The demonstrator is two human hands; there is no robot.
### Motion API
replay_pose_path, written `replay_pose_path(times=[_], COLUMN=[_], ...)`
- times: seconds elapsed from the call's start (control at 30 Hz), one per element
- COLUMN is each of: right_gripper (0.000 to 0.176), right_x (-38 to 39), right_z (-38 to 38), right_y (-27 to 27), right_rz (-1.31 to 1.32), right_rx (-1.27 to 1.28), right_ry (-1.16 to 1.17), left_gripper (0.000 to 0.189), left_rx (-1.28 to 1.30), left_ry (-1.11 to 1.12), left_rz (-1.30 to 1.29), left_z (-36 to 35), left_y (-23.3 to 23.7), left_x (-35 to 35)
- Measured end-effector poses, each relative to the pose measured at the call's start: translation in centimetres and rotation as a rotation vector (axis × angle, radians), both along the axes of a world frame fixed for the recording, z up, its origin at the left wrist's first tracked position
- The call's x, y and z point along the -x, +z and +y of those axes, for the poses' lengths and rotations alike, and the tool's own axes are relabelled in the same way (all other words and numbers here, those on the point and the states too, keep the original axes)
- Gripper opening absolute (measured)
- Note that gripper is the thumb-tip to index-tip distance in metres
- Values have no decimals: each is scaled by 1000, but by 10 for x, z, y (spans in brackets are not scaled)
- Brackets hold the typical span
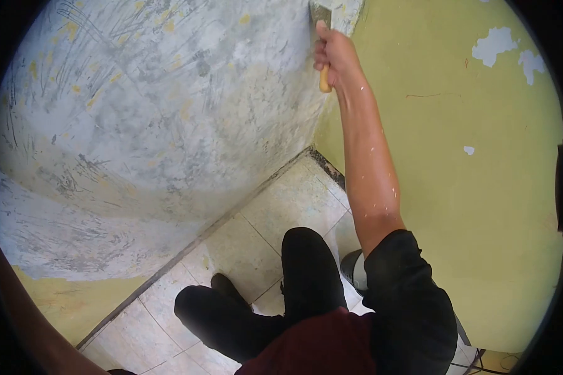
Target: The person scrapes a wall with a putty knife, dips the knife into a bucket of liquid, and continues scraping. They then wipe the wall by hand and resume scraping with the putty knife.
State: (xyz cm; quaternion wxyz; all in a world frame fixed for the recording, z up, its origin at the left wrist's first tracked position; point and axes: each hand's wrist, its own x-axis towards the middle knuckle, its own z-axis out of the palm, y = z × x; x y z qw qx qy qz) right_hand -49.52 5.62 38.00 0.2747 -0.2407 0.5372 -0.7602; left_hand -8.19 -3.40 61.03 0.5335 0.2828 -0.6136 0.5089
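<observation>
My right hand (pixel 336 55) is closed round the yellow handle of a scraper (pixel 321 15), near the top of the view. The scraper's metal blade points up and lies close to the corner where the scraped grey-white wall (pixel 169 94) meets the green wall (pixel 444 206). Small white flecks dot my right forearm. Of my left side only the forearm shows, at the lower left edge; the hand itself is out of view.
Pale floor tiles (pixel 288 194) with a dark skirting edge run below the walls. Behind my right elbow a container (pixel 356 273) is partly hidden. White patches (pixel 494 47) mark the green wall. Cables lie at the lower right.
</observation>
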Motion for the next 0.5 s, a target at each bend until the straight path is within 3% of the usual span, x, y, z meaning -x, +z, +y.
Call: replay_pose_path(times=[0.07,0.1,0.3,0.5], right_gripper=[33,34,31,27], right_x=[-21,-31,-8,-11], right_z=[12,20,8,22], right_y=[-17,-30,10,-9], right_rz=[82,42,78,107], right_rx=[-119,-154,-80,-172], right_ry=[-64,30,-39,-26], left_gripper=[119,119,119,119], left_rx=[5,13,34,45], left_ry=[-12,-20,-12,-27], left_rz=[11,16,25,31], left_z=[4,7,9,12], left_y=[3,6,11,16], left_x=[2,1,-2,-2])
